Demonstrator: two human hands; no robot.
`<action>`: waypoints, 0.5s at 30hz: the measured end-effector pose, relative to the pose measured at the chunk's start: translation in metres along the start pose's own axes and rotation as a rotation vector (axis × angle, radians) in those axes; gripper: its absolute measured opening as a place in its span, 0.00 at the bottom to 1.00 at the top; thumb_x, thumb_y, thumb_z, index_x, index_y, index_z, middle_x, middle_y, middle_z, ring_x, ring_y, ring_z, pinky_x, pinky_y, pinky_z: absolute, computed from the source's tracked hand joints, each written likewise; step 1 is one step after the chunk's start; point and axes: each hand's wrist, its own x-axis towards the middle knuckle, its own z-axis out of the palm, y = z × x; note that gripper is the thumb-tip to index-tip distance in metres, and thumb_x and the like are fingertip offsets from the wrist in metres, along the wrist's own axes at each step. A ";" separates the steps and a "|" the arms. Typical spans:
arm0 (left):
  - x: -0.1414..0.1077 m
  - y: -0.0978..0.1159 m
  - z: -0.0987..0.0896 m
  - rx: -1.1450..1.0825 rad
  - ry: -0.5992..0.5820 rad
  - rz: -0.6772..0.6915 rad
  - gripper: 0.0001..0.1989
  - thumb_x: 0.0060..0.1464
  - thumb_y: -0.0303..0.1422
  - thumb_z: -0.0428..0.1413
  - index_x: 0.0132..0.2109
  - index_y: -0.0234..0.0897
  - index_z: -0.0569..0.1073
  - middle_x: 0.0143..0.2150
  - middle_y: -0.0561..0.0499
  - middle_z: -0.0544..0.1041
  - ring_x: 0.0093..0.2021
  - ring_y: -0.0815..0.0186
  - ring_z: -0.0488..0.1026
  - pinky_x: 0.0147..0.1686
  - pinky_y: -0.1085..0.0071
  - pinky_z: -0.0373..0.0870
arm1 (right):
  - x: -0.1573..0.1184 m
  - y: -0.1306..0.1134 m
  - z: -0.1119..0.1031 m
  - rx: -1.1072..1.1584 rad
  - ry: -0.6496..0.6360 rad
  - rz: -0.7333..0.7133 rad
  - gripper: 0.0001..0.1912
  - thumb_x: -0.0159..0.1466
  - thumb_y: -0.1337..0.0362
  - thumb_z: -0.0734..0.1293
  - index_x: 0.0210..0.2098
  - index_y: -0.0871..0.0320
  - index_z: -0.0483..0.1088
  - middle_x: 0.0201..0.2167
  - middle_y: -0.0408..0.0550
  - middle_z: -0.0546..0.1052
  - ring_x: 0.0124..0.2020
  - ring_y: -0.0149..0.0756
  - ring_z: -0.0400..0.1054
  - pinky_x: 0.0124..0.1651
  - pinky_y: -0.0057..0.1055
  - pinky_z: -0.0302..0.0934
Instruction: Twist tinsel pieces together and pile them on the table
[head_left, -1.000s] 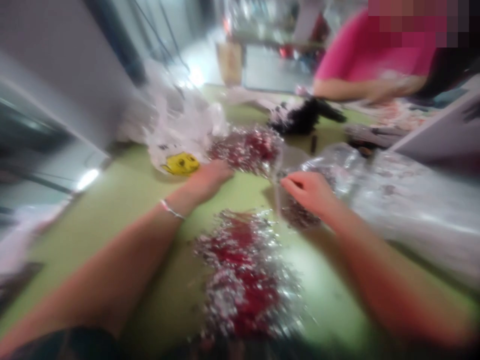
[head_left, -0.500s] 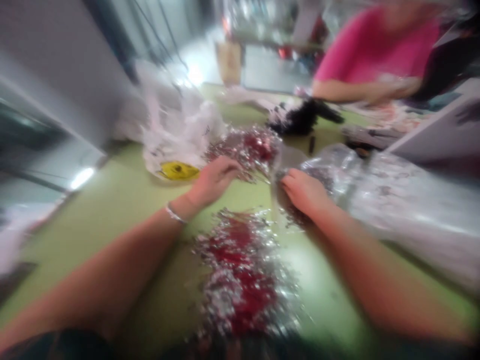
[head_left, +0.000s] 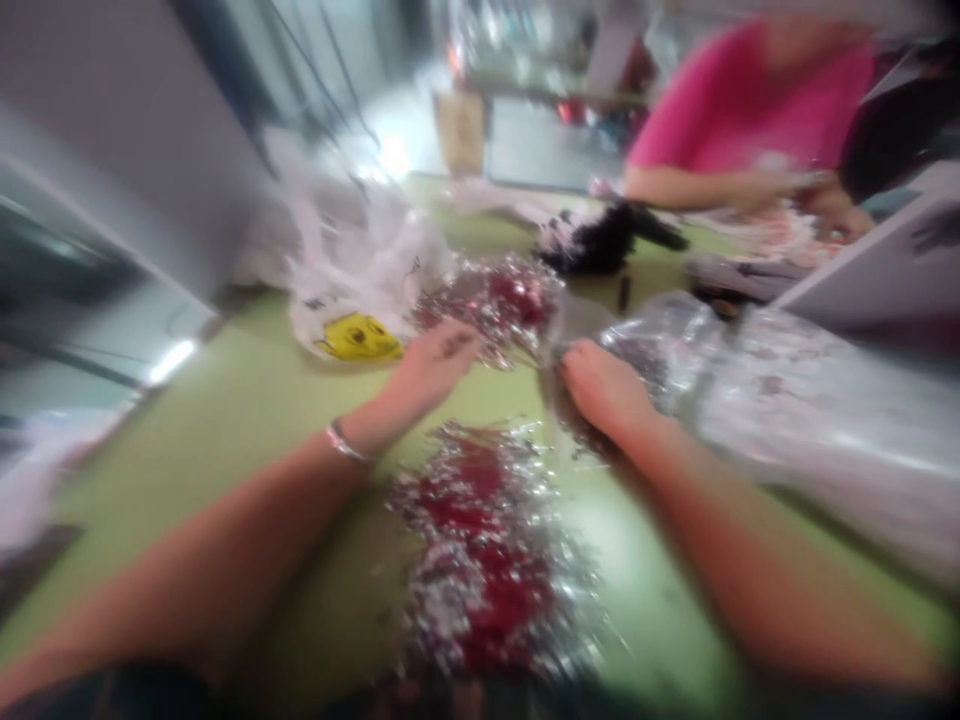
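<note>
My left hand (head_left: 442,358), a bracelet at its wrist, is at the near edge of a far pile of red and silver strands (head_left: 517,295). Its fingers are curled together, and blur hides what they hold. My right hand (head_left: 606,385) lies against a clear plastic bag (head_left: 679,325) with small dark pieces showing inside. The fingers of that hand are bent closed, their tips hidden. Between my forearms, a larger heap of red strands with shiny silver ends (head_left: 487,540) is spread on the green table (head_left: 300,420).
A white plastic bag with a yellow print (head_left: 364,337) stands at the left. Black fluffy material (head_left: 600,235) lies farther back. Large clear plastic sheeting (head_left: 825,400) covers the right side. Across the table, a person in a pink top (head_left: 757,110) handles white and orange pieces.
My hands stay almost in place; the left one has dipped slightly. The person opposite has moved their hands to the right, toward the white and orange pieces.
</note>
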 end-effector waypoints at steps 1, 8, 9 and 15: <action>-0.003 0.001 0.004 0.023 -0.060 -0.023 0.10 0.60 0.38 0.51 0.41 0.37 0.73 0.28 0.53 0.73 0.26 0.71 0.67 0.27 0.74 0.65 | -0.001 0.000 -0.002 0.034 0.029 0.054 0.15 0.70 0.64 0.53 0.38 0.60 0.69 0.38 0.56 0.74 0.35 0.41 0.67 0.30 0.34 0.48; -0.018 0.012 0.022 0.007 -0.263 0.004 0.12 0.60 0.38 0.52 0.38 0.36 0.76 0.31 0.52 0.76 0.32 0.69 0.69 0.33 0.72 0.66 | -0.010 -0.020 -0.013 0.597 0.091 0.132 0.11 0.68 0.61 0.57 0.36 0.57 0.68 0.30 0.49 0.75 0.30 0.38 0.67 0.34 0.32 0.53; -0.020 0.013 0.023 0.011 -0.275 0.007 0.12 0.60 0.39 0.52 0.38 0.37 0.76 0.32 0.52 0.76 0.32 0.69 0.69 0.33 0.72 0.66 | -0.012 -0.025 -0.013 0.692 0.105 0.091 0.10 0.68 0.61 0.58 0.35 0.57 0.68 0.31 0.48 0.76 0.32 0.37 0.67 0.35 0.31 0.55; -0.024 0.018 0.024 0.033 -0.283 0.008 0.12 0.61 0.38 0.51 0.37 0.37 0.76 0.32 0.53 0.76 0.32 0.69 0.70 0.33 0.72 0.66 | -0.019 -0.045 -0.010 0.938 0.099 0.067 0.08 0.65 0.62 0.61 0.33 0.56 0.71 0.31 0.45 0.77 0.33 0.35 0.68 0.39 0.30 0.59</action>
